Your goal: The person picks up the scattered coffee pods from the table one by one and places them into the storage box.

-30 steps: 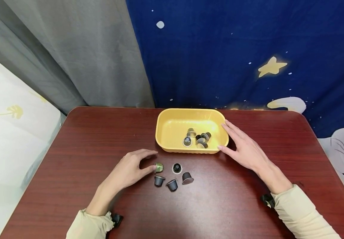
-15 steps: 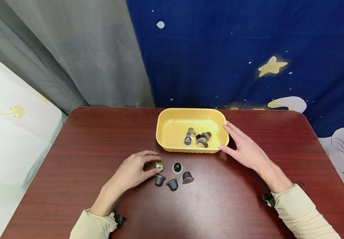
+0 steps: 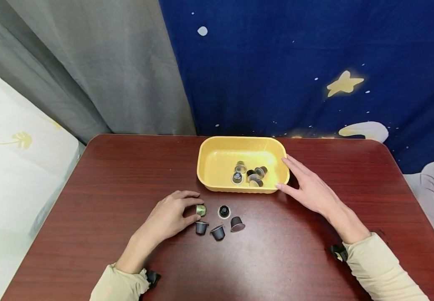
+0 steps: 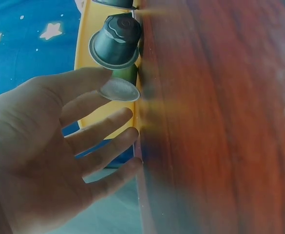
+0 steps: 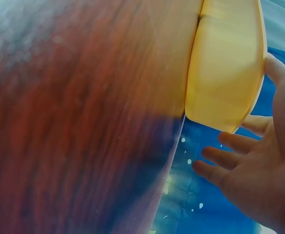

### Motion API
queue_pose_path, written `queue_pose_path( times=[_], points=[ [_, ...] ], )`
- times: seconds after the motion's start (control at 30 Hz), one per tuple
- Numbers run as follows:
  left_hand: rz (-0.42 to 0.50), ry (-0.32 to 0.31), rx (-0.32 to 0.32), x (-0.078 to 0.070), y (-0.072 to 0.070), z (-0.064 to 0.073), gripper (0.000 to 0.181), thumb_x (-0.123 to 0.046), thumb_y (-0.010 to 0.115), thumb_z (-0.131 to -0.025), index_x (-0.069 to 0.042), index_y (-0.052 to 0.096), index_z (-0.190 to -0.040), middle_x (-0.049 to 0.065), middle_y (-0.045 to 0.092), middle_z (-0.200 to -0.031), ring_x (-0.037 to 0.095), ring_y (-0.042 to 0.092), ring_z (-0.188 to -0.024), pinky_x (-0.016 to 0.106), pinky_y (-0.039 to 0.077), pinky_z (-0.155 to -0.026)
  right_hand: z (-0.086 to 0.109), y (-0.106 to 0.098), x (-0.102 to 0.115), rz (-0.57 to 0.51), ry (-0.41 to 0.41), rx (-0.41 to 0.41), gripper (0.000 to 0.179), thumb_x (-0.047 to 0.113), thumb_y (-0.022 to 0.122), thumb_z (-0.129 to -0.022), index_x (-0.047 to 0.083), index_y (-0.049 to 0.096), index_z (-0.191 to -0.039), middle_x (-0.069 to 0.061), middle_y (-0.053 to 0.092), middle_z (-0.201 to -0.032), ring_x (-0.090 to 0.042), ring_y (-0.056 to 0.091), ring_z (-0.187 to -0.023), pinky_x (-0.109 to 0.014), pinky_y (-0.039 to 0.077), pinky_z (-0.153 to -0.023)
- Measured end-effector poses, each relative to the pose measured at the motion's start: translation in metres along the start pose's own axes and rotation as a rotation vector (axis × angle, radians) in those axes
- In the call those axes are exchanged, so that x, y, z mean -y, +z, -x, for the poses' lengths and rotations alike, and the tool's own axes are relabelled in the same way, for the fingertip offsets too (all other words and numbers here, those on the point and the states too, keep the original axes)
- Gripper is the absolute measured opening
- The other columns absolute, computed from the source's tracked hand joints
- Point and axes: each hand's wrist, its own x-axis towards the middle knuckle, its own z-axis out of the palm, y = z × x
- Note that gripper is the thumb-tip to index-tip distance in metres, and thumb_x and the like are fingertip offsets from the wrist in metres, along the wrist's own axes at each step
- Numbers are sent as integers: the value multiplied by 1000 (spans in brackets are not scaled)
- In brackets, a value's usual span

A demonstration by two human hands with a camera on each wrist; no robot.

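Note:
In the head view my left hand (image 3: 168,214) pinches a green coffee capsule (image 3: 201,210) between thumb and forefinger, on the table. The left wrist view has its pale foil face (image 4: 120,90) near the thumb, with a dark capsule (image 4: 117,43) in front. Beside it lie a black capsule (image 3: 224,211) with its foil side down and dark grey capsules (image 3: 218,233) on their sides. My right hand (image 3: 314,194) touches the right end of a yellow plastic tub (image 3: 235,189), fingers extended along its outside and thumb at the front corner. Several capsules (image 3: 241,167) lie inside the tub.
The brown wooden table (image 3: 134,167) carries everything. Its back edge meets a grey curtain (image 3: 134,75) and a dark blue cloth (image 3: 258,75) with stars. A white patterned cloth (image 3: 9,175) is on the left.
My left hand has moved slightly right, and its thumb and forefinger have come around the green capsule. The right hand stays at the tub.

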Motion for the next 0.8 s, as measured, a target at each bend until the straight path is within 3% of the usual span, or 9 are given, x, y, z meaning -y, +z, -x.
queue_pose_path(
  times=[0.3,0.8],
  points=[
    [-22,9,-10,-1,1,-1,32,-22,80,-83,-24,75,-114,-3,64,-130,20,59,-121,48,51,-91,0,-2,-1,14,-1,36,86,57,60,-93,11,26,-158,-15,29,-160,-32,31,-145,-54,29,-112],
    [-53,13,-40,0,1,-2,29,-15,86,-74,-26,76,-99,3,62,-132,24,59,-120,49,51,-89,0,0,-3,1,9,47,87,58,59,-93,16,22,-160,-11,27,-162,-32,32,-145,-53,29,-112]
  ],
)
